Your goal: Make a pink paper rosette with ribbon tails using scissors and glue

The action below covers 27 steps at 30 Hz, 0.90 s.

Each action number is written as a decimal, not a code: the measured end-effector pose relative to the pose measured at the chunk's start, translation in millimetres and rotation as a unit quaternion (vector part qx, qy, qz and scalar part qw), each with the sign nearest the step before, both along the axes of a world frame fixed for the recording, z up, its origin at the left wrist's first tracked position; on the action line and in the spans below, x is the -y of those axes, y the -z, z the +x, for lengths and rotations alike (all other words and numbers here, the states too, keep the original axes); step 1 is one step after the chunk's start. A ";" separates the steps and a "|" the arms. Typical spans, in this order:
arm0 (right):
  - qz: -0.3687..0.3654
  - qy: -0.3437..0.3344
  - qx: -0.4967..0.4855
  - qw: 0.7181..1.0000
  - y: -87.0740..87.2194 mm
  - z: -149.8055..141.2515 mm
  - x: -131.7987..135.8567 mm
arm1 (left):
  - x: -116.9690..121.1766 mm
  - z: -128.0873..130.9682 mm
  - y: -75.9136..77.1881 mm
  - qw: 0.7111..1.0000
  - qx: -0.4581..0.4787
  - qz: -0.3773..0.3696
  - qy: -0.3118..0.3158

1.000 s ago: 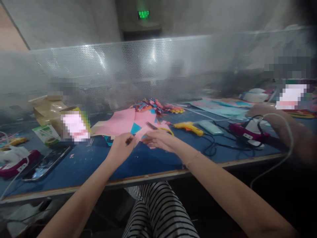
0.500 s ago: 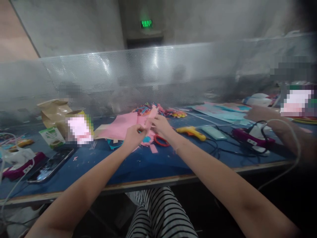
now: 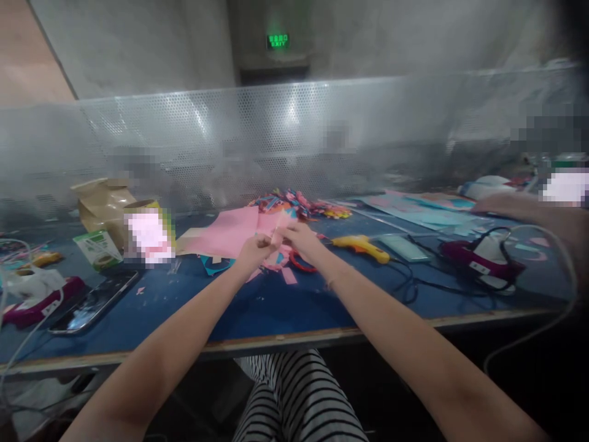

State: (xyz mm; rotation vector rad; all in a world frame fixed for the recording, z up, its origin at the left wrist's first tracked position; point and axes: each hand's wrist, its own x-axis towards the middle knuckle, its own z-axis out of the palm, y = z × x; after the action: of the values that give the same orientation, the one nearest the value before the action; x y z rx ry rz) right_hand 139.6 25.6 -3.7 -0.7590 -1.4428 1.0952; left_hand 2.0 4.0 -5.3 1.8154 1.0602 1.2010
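My left hand (image 3: 256, 250) and my right hand (image 3: 300, 238) meet over the middle of the table, fingertips close together. Both are closed on a narrow pink paper strip (image 3: 282, 224), whose upper end points away from me. Behind and left of them lies a large pink sheet (image 3: 229, 232). Pink scraps (image 3: 288, 275) rest on the table just below the hands. Red scissor handles (image 3: 302, 262) show partly, beside my right wrist. The fingertips are slightly blurred, so the exact grip is hard to see.
A yellow glue gun (image 3: 361, 247) and a pale glue-stick pack (image 3: 405, 248) lie right, near a purple power strip (image 3: 478, 263) with cables. A phone (image 3: 94, 304) lies left. Colourful scraps (image 3: 288, 201) are heaped behind. Another person's arm (image 3: 524, 209) reaches in at right.
My two hands have drawn closer together at the strip, which now tilts lower toward the sheet. The view has shifted slightly. The other person's arm at right has moved back a little.
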 end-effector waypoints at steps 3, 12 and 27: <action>-0.026 -0.015 -0.048 0.998 -5.4 -0.2 8.3 | 1.9 -0.9 1.7 0.999 0.027 -0.029 0.008; -0.039 0.019 -0.091 0.995 -14.4 2.9 23.1 | 8.9 -2.2 -6.2 0.997 0.021 -0.071 0.009; -0.043 0.015 -0.031 0.998 -7.4 -3.2 21.5 | -1.3 -7.0 2.5 0.998 0.017 -0.051 0.011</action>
State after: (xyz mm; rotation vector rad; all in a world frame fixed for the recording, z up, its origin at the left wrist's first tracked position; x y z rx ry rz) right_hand 136.3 4.0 3.7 -0.7977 -1.3356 1.1531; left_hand -5.0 5.3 -7.7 1.7175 1.0604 1.1404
